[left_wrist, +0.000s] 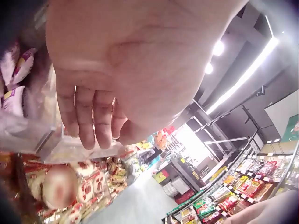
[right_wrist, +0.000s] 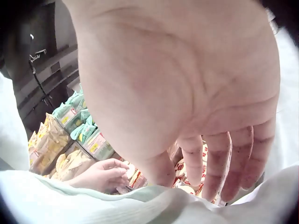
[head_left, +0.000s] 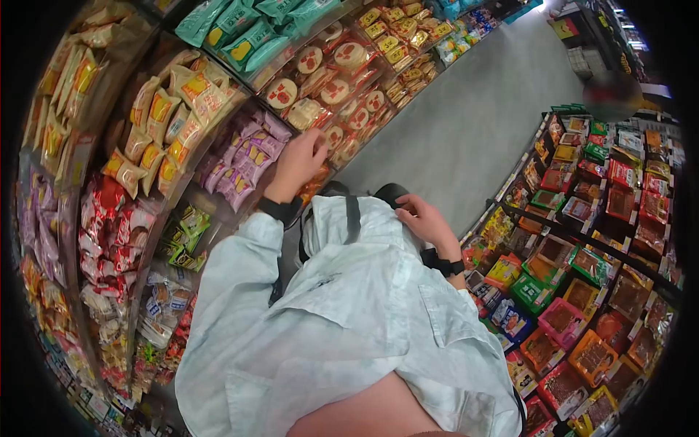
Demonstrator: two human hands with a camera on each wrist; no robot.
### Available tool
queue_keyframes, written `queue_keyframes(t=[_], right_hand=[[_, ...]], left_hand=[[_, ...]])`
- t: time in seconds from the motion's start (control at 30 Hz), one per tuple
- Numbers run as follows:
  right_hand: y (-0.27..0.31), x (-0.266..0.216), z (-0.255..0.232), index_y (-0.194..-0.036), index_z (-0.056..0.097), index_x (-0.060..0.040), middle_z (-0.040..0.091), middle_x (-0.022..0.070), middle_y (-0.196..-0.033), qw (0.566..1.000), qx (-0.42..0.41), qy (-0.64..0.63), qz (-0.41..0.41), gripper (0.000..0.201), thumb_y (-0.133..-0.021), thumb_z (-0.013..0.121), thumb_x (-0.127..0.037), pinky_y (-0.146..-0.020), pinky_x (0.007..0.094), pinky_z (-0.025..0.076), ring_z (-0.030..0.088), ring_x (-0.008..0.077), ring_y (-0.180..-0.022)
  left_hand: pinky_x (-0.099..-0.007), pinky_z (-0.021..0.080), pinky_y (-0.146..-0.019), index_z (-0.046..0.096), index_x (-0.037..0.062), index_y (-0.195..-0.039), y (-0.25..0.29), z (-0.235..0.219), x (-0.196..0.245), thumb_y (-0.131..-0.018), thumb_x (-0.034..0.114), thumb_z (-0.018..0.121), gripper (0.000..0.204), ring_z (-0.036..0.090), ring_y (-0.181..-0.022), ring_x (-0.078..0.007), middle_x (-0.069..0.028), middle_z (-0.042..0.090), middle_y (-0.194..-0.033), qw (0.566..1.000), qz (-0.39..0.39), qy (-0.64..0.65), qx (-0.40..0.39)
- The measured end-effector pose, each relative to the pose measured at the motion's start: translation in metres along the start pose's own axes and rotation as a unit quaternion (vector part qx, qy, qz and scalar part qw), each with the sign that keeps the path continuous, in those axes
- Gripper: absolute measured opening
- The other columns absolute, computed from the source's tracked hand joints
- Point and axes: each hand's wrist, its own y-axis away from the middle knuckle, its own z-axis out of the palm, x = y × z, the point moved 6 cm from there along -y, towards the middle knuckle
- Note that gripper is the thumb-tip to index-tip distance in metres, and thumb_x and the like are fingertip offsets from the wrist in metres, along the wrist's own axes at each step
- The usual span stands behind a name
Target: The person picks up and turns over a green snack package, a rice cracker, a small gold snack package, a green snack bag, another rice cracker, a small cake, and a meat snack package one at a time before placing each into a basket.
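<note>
In the head view the left hand [head_left: 300,162] hangs beside the left shelf, near purple packets [head_left: 246,156] and red-and-white round snack packs [head_left: 335,91]. Its palm [left_wrist: 126,70] fills the top of the left wrist view, fingers relaxed and holding nothing. At the front of the pale jacket [head_left: 349,306], the right hand [head_left: 426,218] is held with fingers loosely bent and empty. The right wrist view shows that palm [right_wrist: 182,88] large, fingers pointing down, with the left hand [right_wrist: 100,176] behind it.
Shelves of bagged snacks, yellow [head_left: 164,116] and teal [head_left: 247,36], line the left side. A bin display of colourful packaged foods [head_left: 561,320] stands at the right. Grey floor [head_left: 466,109] runs between them. A blurred round shape [head_left: 611,96] is at the upper right.
</note>
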Motion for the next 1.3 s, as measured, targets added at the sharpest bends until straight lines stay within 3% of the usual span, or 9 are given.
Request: queue_keyframes(t=[0.13,0.23,0.33,0.57,0.67,0.83,0.97,1.2,1.3], right_hand=[[-0.028,-0.025,-0.014,-0.130,0.067,-0.0051,0.076,0.0098,-0.102,1.000,-0.024,0.004,-0.007,0.034,-0.102,0.070,-0.023,-0.087,0.0343,0.057,0.073,0.0198,-0.093],[-0.054,-0.031,-0.033,-0.128,0.067,-0.0056,0.077,0.0141,-0.103,1.000,-0.029,0.002,0.003,0.036,-0.099,0.072,-0.027,-0.085,0.0389,0.058,0.074,0.0264,-0.093],[-0.084,-0.037,-0.056,-0.129,0.067,-0.0050,0.076,0.0098,-0.101,0.999,-0.043,0.023,0.002,0.033,-0.102,0.070,-0.023,-0.086,0.0350,0.057,0.073,0.0197,-0.093],[-0.184,-0.052,-0.108,-0.125,0.067,-0.0048,0.076,0.0070,-0.102,0.981,-0.157,0.018,-0.112,0.029,-0.103,0.070,-0.023,-0.086,0.0345,0.057,0.072,0.0178,-0.094],[-0.229,-0.067,-0.127,-0.123,0.069,-0.0051,0.077,0.0120,-0.100,0.980,-0.145,-0.039,-0.133,0.030,-0.099,0.072,-0.024,-0.085,0.0379,0.058,0.074,0.0251,-0.092],[-0.255,-0.126,-0.123,-0.137,0.060,-0.0021,0.078,0.0134,-0.110,0.944,-0.263,-0.076,-0.183,0.044,-0.106,0.069,-0.032,-0.089,0.0346,0.058,0.075,0.0207,-0.100],[-0.256,-0.143,-0.102,-0.149,0.053,-0.0046,0.073,0.0132,-0.127,0.884,-0.392,-0.255,-0.012,0.048,-0.112,0.058,-0.036,-0.096,0.0349,0.058,0.075,0.0226,-0.109],[-0.234,-0.141,-0.090,-0.150,0.053,-0.0040,0.071,0.0092,-0.132,0.841,-0.474,-0.260,0.004,0.047,-0.112,0.059,-0.032,-0.098,0.0346,0.058,0.073,0.0196,-0.112],[-0.205,-0.135,-0.081,-0.146,0.055,-0.0067,0.069,0.0091,-0.133,0.856,-0.489,-0.160,-0.049,0.040,-0.109,0.064,-0.021,-0.101,0.0353,0.057,0.071,0.0176,-0.114]], left_hand=[[-0.0470,0.058,-0.080,0.060,0.0088,-0.136,-0.041,-0.021,-0.008,-0.097,0.021,0.069,0.042,0.075,-0.091,-0.0352,-0.0150,0.077,-0.098,0.995,-0.084,0.015,0.046],[-0.0426,0.060,-0.082,0.048,0.0100,-0.155,-0.056,-0.023,-0.023,-0.098,0.022,0.070,0.062,0.077,-0.090,-0.0310,-0.0140,0.078,-0.102,0.989,-0.124,-0.039,0.074],[-0.0479,0.059,-0.082,0.042,0.0113,-0.161,-0.064,-0.021,-0.024,-0.098,0.023,0.066,0.069,0.077,-0.093,-0.0355,-0.0143,0.078,-0.105,0.983,-0.165,-0.017,0.076],[-0.0408,0.060,-0.093,0.068,0.0025,-0.138,-0.079,-0.014,-0.016,-0.099,0.019,0.069,0.042,0.078,-0.105,-0.0315,-0.0178,0.078,-0.120,0.956,-0.229,-0.024,0.184],[-0.0332,0.059,-0.097,0.063,-0.0011,-0.142,-0.071,-0.009,0.021,-0.104,0.011,0.066,0.040,0.076,-0.108,-0.0222,-0.0170,0.077,-0.124,0.934,-0.247,0.062,0.250],[-0.0347,0.060,-0.093,0.069,0.0005,-0.134,-0.061,0.007,0.119,-0.099,0.011,0.072,0.037,0.078,-0.106,-0.0225,-0.0173,0.079,-0.115,0.878,-0.304,0.111,0.352],[-0.0330,0.058,-0.097,0.066,0.0017,-0.140,-0.050,0.047,0.158,-0.099,0.007,0.072,0.042,0.076,-0.112,-0.0186,-0.0139,0.078,-0.120,0.871,-0.327,0.134,0.343],[-0.0379,0.059,-0.095,0.068,0.0057,-0.139,-0.004,0.090,0.194,-0.097,0.010,0.072,0.042,0.076,-0.111,-0.0288,-0.0147,0.077,-0.126,0.867,-0.317,0.077,0.378],[-0.0394,0.059,-0.095,0.068,0.0062,-0.139,0.031,0.104,0.209,-0.098,0.014,0.073,0.042,0.075,-0.111,-0.0304,-0.0151,0.077,-0.125,0.855,-0.326,0.061,0.400]])
